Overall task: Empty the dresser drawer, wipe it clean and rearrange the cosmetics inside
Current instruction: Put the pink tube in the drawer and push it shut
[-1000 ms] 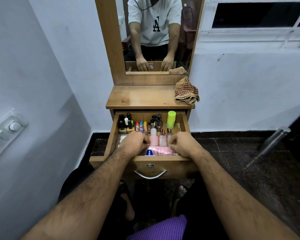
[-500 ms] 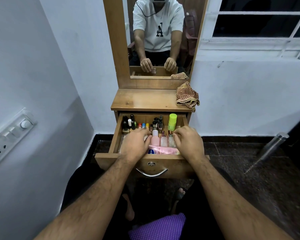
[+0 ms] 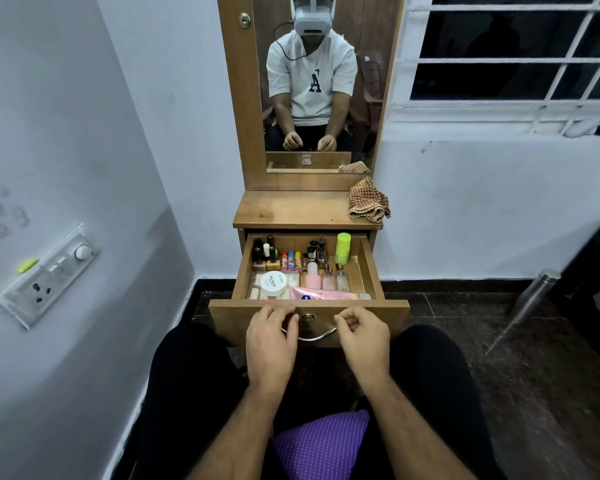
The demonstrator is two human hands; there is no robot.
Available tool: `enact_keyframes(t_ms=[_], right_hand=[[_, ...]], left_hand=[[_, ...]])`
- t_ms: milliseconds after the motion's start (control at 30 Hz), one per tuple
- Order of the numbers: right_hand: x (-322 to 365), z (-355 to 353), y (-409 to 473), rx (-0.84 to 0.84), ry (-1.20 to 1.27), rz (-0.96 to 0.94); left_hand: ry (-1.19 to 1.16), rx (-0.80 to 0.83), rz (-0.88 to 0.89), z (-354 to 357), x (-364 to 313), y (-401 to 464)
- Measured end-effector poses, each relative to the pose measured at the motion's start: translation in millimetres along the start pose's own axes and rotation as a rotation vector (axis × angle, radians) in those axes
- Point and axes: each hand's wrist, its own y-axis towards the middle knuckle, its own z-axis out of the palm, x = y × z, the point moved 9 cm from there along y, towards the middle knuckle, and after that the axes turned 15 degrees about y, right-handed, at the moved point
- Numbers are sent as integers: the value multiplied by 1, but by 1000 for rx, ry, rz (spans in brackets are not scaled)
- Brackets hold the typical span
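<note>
The wooden dresser drawer stands pulled out, with cosmetics arranged inside. A white round jar and a pink tube lie at the front. Behind them stand a pink bottle and small perfume bottles. Nail polish bottles, lip balms and a lime-green container line the back. My left hand and right hand hover in front of the drawer's front panel, fingers loosely curled, holding nothing. My left fingertips are near the metal handle. A chequered cloth lies on the dresser top.
A mirror above the dresser reflects a person. A switchboard is on the left wall. A steel flask leans on the dark floor at right. A purple cushion is between my knees. A barred window is upper right.
Both hands have drawn back out of the drawer and now sit in front of its front panel. The jar and tube they covered are now visible.
</note>
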Motion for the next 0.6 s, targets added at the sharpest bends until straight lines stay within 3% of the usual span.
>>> enact_keyframes(t_ms=[167, 267, 433, 500, 600], right_hand=[[-24, 4, -15, 43, 30, 234], [-46, 11, -17, 43, 178, 358], [-62, 32, -23, 27, 595, 587], [-65, 34, -24, 1, 639, 634], [-75, 38, -25, -35, 597, 679]], left_hand=[[-31, 108, -153, 10, 25, -18], [-110, 159, -334, 19, 46, -20], [-653, 319, -768, 71, 76, -33], [-840, 338, -875, 82, 72, -37], [-941, 362, -949, 89, 66, -38]])
